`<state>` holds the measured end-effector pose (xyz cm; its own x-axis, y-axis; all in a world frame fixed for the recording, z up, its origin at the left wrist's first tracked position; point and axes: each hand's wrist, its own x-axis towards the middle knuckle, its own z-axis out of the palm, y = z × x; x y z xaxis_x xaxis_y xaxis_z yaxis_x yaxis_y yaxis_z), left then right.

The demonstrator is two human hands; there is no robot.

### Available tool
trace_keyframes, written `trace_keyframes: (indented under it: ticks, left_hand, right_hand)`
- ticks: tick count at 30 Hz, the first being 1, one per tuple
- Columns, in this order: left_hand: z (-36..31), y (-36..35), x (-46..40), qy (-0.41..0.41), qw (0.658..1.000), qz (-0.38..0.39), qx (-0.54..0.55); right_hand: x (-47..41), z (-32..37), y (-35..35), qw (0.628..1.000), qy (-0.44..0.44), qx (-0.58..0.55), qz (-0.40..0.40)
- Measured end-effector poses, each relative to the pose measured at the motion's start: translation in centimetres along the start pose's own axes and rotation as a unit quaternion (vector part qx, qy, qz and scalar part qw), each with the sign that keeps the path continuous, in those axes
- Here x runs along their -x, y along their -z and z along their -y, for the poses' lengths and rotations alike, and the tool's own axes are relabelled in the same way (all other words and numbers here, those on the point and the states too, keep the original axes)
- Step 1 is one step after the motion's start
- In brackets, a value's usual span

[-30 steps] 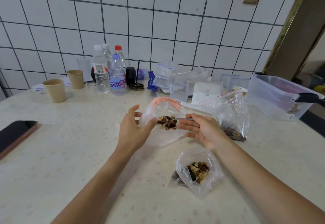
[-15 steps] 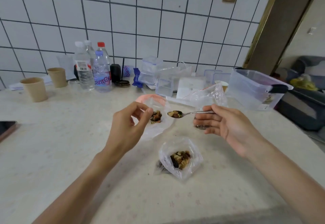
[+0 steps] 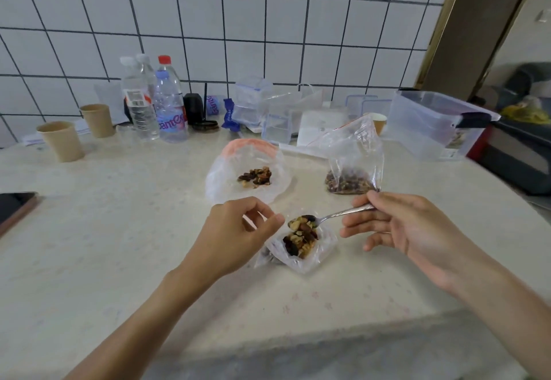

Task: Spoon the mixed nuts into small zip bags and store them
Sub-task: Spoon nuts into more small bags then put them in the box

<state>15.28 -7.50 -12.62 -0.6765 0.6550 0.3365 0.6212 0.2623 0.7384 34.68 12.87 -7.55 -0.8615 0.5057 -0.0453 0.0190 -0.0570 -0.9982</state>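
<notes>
With the right hand [image 3: 417,230] pinching a heaped spoon [image 3: 328,218] above the small bag [image 3: 301,248], whose rim the left hand [image 3: 235,230] apparently pinches, nuts could spill if the mouth sags.

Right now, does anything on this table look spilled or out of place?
Nothing looks spilled. The mixed nuts sit inside the three clear plastic bags: the near small bag, the pink-rimmed bag and the upright zip bag. The right hand holds a loaded metal spoon over the near bag.
</notes>
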Motion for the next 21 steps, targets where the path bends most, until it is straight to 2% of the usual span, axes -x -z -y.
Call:
trace_keyframes:
  ticks: [3,7,10,14,15,17,21]
  left_hand:
    - [-0.3,-0.5,0.1,0.004,1.0,0.001,0.001]
    - [-0.8,-0.7,-1.0,0.041,0.998,0.003,0.053]
    - [-0.9,-0.6,-1.8,0.074,0.994,0.005,0.084]
    - [-0.4,-0.1,-2.7,0.088,0.995,-0.011,0.048]
    - [-0.2,0.0,-2.8,0.084,0.996,-0.013,0.032]
    - [0.0,0.1,-2.7,0.057,0.998,-0.014,-0.024]
    - [0.4,0.3,-1.8,0.016,0.995,-0.015,-0.092]
  right_hand:
    - [0.1,-0.7,-0.7,0.998,0.024,0.06,-0.005]
    - [0.3,-1.3,-1.6,0.972,0.128,0.194,0.03]
    - [0.9,-1.4,-2.0,0.937,0.193,0.279,0.083]
    - [1.3,-1.1,-2.4,0.85,0.301,0.419,0.108]
    - [1.2,-1.1,-2.5,0.842,0.308,0.43,0.106]
    - [0.9,-1.0,-2.4,0.863,0.291,0.402,0.099]
    - [0.0,-0.8,-2.0,0.936,0.236,0.257,0.042]
